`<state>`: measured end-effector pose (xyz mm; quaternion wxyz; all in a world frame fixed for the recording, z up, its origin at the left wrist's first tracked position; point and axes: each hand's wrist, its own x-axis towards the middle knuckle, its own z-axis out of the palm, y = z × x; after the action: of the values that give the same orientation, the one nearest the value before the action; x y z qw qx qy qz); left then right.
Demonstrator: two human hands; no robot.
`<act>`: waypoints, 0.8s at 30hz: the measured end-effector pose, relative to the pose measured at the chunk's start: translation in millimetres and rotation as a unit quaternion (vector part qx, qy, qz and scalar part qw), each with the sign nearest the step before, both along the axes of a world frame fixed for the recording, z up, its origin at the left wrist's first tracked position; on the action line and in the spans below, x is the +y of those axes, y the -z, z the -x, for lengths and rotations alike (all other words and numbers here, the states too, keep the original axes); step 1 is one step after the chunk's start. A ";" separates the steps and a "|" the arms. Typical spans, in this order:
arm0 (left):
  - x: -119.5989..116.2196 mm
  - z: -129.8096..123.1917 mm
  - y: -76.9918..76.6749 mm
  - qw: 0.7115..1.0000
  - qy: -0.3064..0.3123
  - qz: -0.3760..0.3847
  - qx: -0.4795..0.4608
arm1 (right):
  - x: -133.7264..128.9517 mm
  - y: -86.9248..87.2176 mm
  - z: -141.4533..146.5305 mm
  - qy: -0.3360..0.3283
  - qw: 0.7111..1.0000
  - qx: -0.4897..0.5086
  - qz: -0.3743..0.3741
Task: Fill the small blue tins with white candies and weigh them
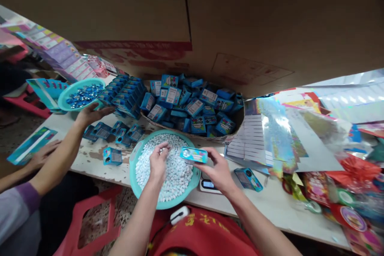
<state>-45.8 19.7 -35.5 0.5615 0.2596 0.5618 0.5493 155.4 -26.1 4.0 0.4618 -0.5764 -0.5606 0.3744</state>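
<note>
Small white round candies fill a turquoise basin [134, 168] in front of me. Above them my left hand [158, 162] is closed, with a few white candies [163, 151] showing at its fingertips. My right hand [218, 170] grips a small blue candy box [193, 155] by its right end, over the basin's right side. The top of that box faces me; I cannot tell what is inside it. Partly behind my right hand sits a small digital scale [208, 185] with a lit display. Another blue box [248, 179] lies to the right of the scale.
A carton [240, 122] heaped with blue boxes stands behind the basin. On the left, a co-worker's hand [91, 114] is near stacked blue boxes [129, 94] and a bowl [64, 102] of blue-wrapped sweets. Sheets [249, 136] and packaging crowd the right. A large cardboard box [240, 16] hangs overhead.
</note>
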 end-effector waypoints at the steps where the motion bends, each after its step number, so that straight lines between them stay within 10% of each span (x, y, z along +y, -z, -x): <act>1: -0.3 6.8 4.8 0.995 0.031 -0.013 0.091 | -8.1 3.9 -12.5 0.020 1.000 0.014 0.008; 6: 29.3 7.2 0.1 0.932 0.113 -0.089 0.334 | -37.4 38.7 -64.4 0.129 0.989 -0.009 0.066; 11: 120.6 -69.1 -18.7 0.909 0.156 -0.191 0.336 | -40.8 87.1 -69.9 0.154 0.986 -0.014 0.069; 15: 182.8 -126.2 -8.9 0.886 0.222 -0.130 0.386 | -47.9 112.5 -65.5 0.175 0.983 -0.026 0.042; 19: 197.7 -140.3 -8.0 0.873 0.229 -0.057 0.427 | -70.6 100.3 -72.5 0.216 0.974 -0.060 -0.013; 24: 150.7 -108.5 -37.4 0.913 0.278 -0.147 0.260 | -88.8 61.0 -78.9 0.238 0.966 -0.087 -0.051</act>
<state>62.7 170.4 1.9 0.4813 0.6183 0.5058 0.3608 234.3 -114.9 -57.1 0.5162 -0.6991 -0.4636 0.1727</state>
